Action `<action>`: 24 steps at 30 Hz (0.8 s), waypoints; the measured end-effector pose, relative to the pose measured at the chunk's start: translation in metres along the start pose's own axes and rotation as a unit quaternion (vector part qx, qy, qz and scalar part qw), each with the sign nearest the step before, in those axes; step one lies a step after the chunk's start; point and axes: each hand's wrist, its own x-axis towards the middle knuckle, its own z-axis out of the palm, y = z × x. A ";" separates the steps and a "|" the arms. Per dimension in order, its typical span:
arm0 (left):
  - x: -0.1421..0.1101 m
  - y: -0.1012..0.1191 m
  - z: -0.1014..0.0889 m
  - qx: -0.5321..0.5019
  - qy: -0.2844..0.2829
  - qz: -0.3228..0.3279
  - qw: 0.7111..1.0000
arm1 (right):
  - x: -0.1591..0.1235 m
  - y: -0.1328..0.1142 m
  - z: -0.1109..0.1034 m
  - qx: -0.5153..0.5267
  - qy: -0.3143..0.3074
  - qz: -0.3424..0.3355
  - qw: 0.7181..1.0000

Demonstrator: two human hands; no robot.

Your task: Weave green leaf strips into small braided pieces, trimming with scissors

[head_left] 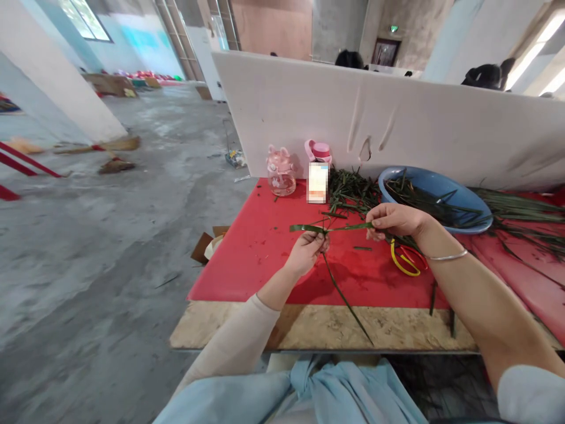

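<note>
Over the red table cover, my left hand (308, 252) pinches a small knot of green leaf strips (325, 231). One strip loops out to the left, and a long thin one hangs down past the table's front edge. My right hand (392, 221) is closed on the end of another leaf strip (351, 227), which stretches taut between both hands. Yellow and red scissors (404, 259) lie below my right hand, their blades hidden. Several cut leaf pieces (355, 188) are heaped behind my hands.
A blue basin (481, 221) holding long leaves stands at the right, with more leaves (521, 205) beyond it. At the back are a pink-lidded clear bottle (281, 174), a pink bottle (321, 152) and a blurred-out upright card or screen (318, 184). A white partition (300, 112) rises behind.
</note>
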 end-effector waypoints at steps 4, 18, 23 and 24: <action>-0.004 0.001 0.004 -0.030 -0.023 -0.030 0.999 | 0.000 0.001 0.018 0.109 0.052 -0.075 0.990; 0.007 -0.038 -0.003 0.114 0.075 0.050 0.989 | 0.072 0.116 0.089 0.030 0.383 -0.092 0.918; 0.004 -0.050 -0.005 0.155 0.065 0.037 0.985 | 0.066 0.115 0.098 -0.119 0.434 -0.124 0.884; 0.004 -0.051 -0.006 0.162 0.064 0.036 0.984 | 0.066 0.114 0.100 -0.132 0.443 -0.124 0.878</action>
